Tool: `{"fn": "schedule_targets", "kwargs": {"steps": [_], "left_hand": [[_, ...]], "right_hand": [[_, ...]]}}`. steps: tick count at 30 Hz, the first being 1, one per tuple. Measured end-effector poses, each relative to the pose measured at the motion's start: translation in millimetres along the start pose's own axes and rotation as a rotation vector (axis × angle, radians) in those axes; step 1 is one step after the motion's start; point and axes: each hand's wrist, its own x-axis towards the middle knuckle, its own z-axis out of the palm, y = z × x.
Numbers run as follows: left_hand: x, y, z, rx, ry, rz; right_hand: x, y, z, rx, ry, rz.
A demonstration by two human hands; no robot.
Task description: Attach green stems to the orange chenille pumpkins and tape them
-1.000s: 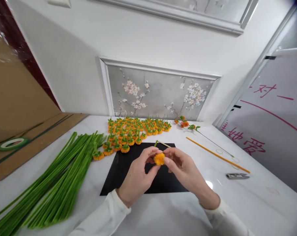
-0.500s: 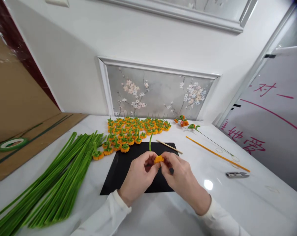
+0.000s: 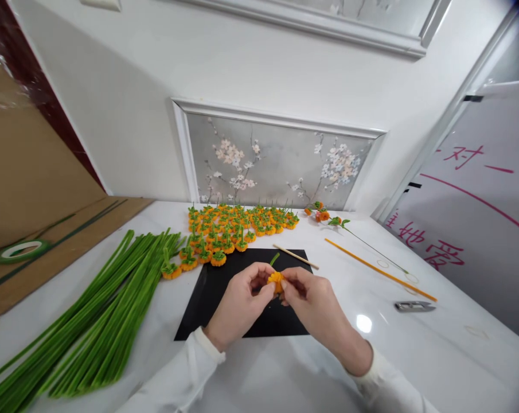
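Observation:
Between my two hands is a small orange pipe-cleaner flower (image 3: 276,281), its scalloped face turned up toward me. My left hand (image 3: 242,298) pinches its left side with thumb and forefinger. From the right, the thumb and fingertips of my right hand (image 3: 315,301) grip the other edge. A short green stem (image 3: 275,258) pokes out behind the flower; its lower part is hidden by my fingers. Both hands are above a black mat (image 3: 211,295) on the white table.
Many similar orange flowers with green backs (image 3: 237,221) stand behind the mat. Green pipe cleaners (image 3: 108,310) lie at left, near green tape (image 3: 22,251) on cardboard. A wooden stick (image 3: 296,256), an orange pipe cleaner (image 3: 379,268), thread snips (image 3: 414,307) and a long-stemmed flower spray (image 3: 323,215) lie rightward.
The flower has tilted so more of its scalloped face shows. Its green stem has swung right and less of it is visible. Both hands stay pinched on it, shifting only slightly.

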Motion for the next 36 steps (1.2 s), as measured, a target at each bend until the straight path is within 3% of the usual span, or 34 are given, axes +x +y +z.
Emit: {"fn": "schedule_targets", "kwargs": {"steps": [5, 7, 10, 14, 20, 28, 32, 36], "left_hand": [[-1, 3, 2.7, -0.201, -0.021, -0.155], [-2, 4, 5.9, -0.283, -0.009, -0.189], [-2, 3, 9.9, -0.229, 0.037, -0.118], [-1, 0, 8.8, -0.047, 0.076, -0.018], [0, 1, 0.9, -0.08, 0.01, -0.064], [-1, 2, 9.5, 0.049, 0.154, 0.034], [-1, 3, 8.6, -0.1, 0.078, -0.015], [-2, 8, 4.5, -0.27, -0.045, -0.12]], "right_hand": [[-5, -2, 7, -0.307, 0.124, -0.347], [-7, -3, 9, -0.378, 0.123, -0.394], [-9, -5, 10, -0.419, 0.119, -0.409], [-10, -5, 11, -0.421, 0.119, -0.385], [-9, -2, 14, -0.314, 0.158, -0.338], [-9, -1, 16, -0.292, 0.163, -0.347], [-4, 0, 13, -0.141, 0.156, -0.177], [2, 4, 6, 0.168, 0.065, 0.043]]}}
